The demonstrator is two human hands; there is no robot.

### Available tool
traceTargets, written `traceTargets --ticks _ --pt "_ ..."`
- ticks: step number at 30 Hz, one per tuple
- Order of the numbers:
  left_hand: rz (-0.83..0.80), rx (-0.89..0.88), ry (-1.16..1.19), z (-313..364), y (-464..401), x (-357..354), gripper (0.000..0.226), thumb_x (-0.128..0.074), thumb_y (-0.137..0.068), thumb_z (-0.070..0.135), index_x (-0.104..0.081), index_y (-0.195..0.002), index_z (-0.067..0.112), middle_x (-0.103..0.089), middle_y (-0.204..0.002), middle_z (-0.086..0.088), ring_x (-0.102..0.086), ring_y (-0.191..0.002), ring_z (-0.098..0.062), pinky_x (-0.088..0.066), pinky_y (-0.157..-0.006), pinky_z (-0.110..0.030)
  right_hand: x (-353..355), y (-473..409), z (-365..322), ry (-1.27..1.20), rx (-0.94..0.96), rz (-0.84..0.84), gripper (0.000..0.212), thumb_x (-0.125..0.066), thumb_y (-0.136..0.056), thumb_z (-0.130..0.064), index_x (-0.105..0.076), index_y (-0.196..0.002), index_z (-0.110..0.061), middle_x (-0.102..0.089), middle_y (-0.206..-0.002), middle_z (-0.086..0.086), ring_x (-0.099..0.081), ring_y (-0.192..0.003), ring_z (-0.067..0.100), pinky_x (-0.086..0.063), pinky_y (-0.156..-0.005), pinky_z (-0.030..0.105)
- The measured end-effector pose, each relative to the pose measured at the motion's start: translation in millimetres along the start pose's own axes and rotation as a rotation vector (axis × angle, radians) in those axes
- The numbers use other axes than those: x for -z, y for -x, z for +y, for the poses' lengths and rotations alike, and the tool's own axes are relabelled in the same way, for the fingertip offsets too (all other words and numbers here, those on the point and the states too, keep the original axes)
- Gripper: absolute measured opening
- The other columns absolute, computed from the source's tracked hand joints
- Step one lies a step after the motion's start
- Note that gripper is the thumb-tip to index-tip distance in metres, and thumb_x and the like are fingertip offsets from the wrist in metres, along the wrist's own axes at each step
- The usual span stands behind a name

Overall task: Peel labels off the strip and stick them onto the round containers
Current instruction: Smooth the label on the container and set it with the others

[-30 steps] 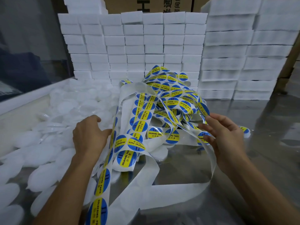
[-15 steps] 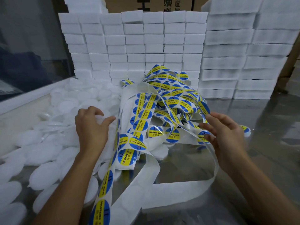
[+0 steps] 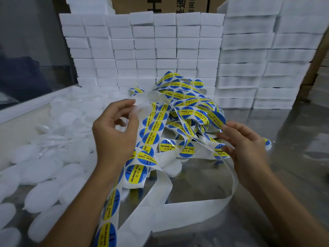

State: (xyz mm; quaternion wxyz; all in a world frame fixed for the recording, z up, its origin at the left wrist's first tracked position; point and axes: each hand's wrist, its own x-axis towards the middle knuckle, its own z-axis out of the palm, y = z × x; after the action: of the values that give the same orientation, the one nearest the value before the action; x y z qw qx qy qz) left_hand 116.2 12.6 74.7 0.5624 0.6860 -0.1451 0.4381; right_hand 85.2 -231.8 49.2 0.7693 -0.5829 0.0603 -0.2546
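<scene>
left hand (image 3: 114, 132) holds container (image 3: 142, 108); right hand (image 3: 247, 147) pinches label (image 3: 216, 119)

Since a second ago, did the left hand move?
Yes. The left hand rose off the white containers, toward the stacked white boxes, now holding one container.

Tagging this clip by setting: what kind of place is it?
Probably a packing or labelling bench in a small factory or warehouse: white boxes stacked in walls, a label strip tangled on the metal table, loose round containers heaped alongside.
</scene>
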Motion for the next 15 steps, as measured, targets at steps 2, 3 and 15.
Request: traceTargets --ticks 2,3,15 --pt "-0.066 0.119 0.121 2.6 1.2 -3.7 0.030 -0.070 -0.085 0.003 -0.069 -0.095 0.031 -0.073 -0.085 0.019 -0.069 -0.082 -0.005 -0.052 -0.075 -0.015 0.0 -0.1 -1.0 0.008 0.009 -0.010 0.013 -0.070 -0.084 -0.011 -0.073 -0.079 -0.023 -0.072 -0.075 0.000 -0.067 -0.071 0.012 -0.049 -0.054 0.023" --pt "-0.089 0.195 0.175 2.0 1.6 -4.7 0.032 -0.070 -0.084 0.000 -0.070 -0.094 0.030 -0.074 -0.084 0.015 -0.071 -0.081 -0.008 -0.054 -0.074 -0.017 -0.6 0.3 -1.9 -0.001 0.018 -0.021 0.015 -0.069 -0.085 -0.010 -0.073 -0.077 -0.023 -0.070 -0.073 0.001 -0.064 -0.067 0.012 -0.048 -0.053 0.023" --pt "-0.317 0.747 0.618 0.3 16.0 -19.4 0.029 -0.077 -0.064 0.006 -0.071 -0.092 0.007 -0.076 -0.084 -0.013 -0.074 -0.074 -0.025 -0.059 -0.064 -0.025 -12.2 11.2 -4.1 -0.130 0.063 -0.269 0.006 -0.072 -0.076 -0.021 -0.077 -0.073 -0.019 -0.069 -0.072 0.003 -0.055 -0.053 0.010 -0.040 -0.046 0.019"
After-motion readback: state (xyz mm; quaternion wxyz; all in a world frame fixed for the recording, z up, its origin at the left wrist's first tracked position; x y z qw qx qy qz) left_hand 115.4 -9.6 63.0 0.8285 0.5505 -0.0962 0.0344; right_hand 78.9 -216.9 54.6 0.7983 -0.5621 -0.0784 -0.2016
